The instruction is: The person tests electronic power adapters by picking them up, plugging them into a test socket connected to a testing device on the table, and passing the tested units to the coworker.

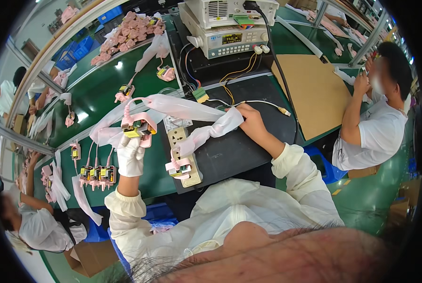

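My left hand, in a white glove, is closed around a pink plug-in charger whose yellow-and-black circuit parts lie bare. From this charger a pink cord runs up into a white plastic sleeve. Bare and closed, my right hand grips the end of a white-sleeved cable above the black mat. That cable leads down to a second open pink charger, which sits on the beige power strip. My fingers partly hide the cable ends.
Stacked test instruments stand at the back, wired to a green connector. A white USB cable lies right of my hand. Several open chargers lie left; more pink ones form a pile. Cardboard lies right, near a seated co-worker.
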{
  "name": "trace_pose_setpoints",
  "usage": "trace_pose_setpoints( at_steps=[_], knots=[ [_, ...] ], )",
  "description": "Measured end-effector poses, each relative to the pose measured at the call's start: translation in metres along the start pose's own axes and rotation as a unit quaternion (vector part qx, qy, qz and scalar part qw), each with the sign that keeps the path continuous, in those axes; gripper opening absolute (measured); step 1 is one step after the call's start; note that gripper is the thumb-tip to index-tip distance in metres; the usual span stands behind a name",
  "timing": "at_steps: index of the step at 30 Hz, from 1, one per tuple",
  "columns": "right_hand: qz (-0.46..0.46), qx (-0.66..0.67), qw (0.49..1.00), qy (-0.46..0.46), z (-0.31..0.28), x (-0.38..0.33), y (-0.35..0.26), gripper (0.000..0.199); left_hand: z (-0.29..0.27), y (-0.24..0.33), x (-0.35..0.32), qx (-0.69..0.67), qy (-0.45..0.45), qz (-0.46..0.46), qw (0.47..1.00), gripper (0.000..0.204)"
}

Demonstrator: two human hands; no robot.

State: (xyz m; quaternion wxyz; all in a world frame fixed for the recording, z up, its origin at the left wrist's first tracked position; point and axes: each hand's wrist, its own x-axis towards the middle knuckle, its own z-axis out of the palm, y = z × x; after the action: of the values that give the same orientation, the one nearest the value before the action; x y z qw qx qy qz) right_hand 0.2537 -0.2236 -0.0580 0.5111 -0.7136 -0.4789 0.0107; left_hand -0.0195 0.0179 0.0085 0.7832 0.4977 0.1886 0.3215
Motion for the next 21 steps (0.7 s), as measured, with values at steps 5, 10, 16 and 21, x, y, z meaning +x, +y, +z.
trace_pose_setpoints(
  at_steps=[5, 10, 16, 21],
  knots=[
    [-0.012, 0.024, 1.000, 0.017, -0.009, -0.001, -0.025, 0.041, 0.005, 0.029, -0.033, -0.051, -0.024, 0.033, 0.998, 0.032],
    [-0.135, 0.101, 0.979, 0.118, -0.016, -0.040, -0.055, 0.036, 0.039, 0.063, -0.062, -0.076, -0.030, 0.066, 0.994, 0.036],
    [-0.113, 0.308, 0.934, -0.141, -0.007, -0.034, -0.164, 0.056, 0.109, 0.074, -0.071, 0.032, -0.022, -0.025, 0.999, 0.041],
    [-0.127, 0.418, 0.899, 0.015, 0.020, -0.011, -0.171, 0.069, 0.172, 0.062, -0.065, 0.029, -0.087, -0.127, 0.988, 0.033]
  ],
)
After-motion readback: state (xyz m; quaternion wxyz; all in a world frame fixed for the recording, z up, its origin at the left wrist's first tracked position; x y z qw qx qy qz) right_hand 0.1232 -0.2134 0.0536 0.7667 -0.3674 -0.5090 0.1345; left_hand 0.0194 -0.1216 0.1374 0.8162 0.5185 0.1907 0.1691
